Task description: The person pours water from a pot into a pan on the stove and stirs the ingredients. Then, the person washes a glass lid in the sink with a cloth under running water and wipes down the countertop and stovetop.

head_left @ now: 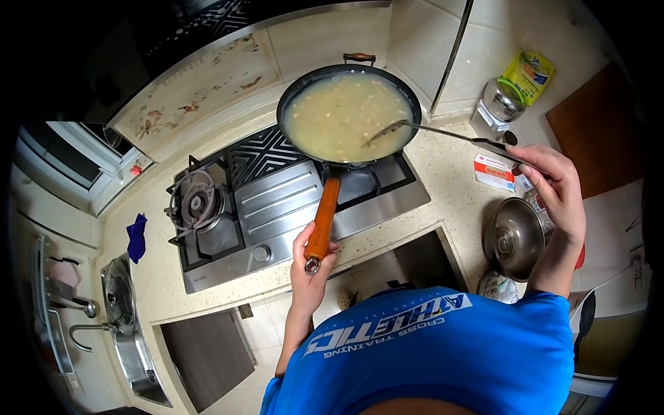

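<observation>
A dark wok (287,93) stands over the right burner of the gas stove (277,197), filled with a cloudy yellowish soup (346,114) with small pale bits in it. My left hand (311,270) is closed around the end of its orange-brown wooden handle (325,221). In my right hand (557,183) is the dark handle of a long metal spatula (443,131). The spatula's head dips into the soup at the right side of the wok, so its lower edge is partly hidden.
Right of the stove are a steel bowl (517,238), a red-and-white packet (494,173), a glass jar (503,100) and a yellow bag (530,75). The left burner (198,200) holds a round pan support. A purple cloth (137,237) lies near the sink (138,360).
</observation>
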The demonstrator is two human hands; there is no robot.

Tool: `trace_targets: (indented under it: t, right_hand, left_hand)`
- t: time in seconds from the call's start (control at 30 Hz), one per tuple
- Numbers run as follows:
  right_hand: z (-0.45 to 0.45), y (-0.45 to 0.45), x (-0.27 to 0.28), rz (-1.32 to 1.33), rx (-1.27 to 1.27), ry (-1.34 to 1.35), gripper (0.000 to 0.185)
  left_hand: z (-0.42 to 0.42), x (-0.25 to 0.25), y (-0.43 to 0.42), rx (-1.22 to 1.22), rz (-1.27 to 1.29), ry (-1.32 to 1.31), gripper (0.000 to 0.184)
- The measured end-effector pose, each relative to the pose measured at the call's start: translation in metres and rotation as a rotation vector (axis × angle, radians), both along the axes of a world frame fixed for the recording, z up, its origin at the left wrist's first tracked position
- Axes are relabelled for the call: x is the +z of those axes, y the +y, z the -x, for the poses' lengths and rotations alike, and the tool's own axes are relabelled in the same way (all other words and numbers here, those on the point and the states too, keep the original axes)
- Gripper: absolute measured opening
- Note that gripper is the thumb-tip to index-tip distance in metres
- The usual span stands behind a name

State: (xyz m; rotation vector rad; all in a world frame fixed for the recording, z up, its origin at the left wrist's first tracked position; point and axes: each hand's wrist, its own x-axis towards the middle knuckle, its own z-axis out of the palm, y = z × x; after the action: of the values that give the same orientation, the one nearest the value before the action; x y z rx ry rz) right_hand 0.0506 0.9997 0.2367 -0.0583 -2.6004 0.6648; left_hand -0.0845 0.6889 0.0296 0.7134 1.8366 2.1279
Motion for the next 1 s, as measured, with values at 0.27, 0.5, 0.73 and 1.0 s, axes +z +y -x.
trace_targets:
  t: [0.27,0.5,0.73,1.0]
  right_hand:
    - [0.022,-0.004,-0.017,-0.087,-0.004,-0.097,0.023]
    - [0.056,-0.005,-0.050,-0.124,-0.028,-0.119,0.026]
    - [0.093,-0.006,-0.065,-0.199,-0.162,-0.069,0.024]
    - [0.143,-0.001,-0.090,-0.219,-0.186,-0.193,0.018]
  left_hand:
    - [0.000,0.001,0.001,0.004,0.015,0.013,0.056]
    - [0.000,0.002,0.001,-0.006,-0.004,-0.012,0.057]
    - [0.000,0.003,-0.001,-0.026,0.001,-0.022,0.057]
    - [0.001,0.004,-0.001,-0.035,-0.006,-0.001,0.056]
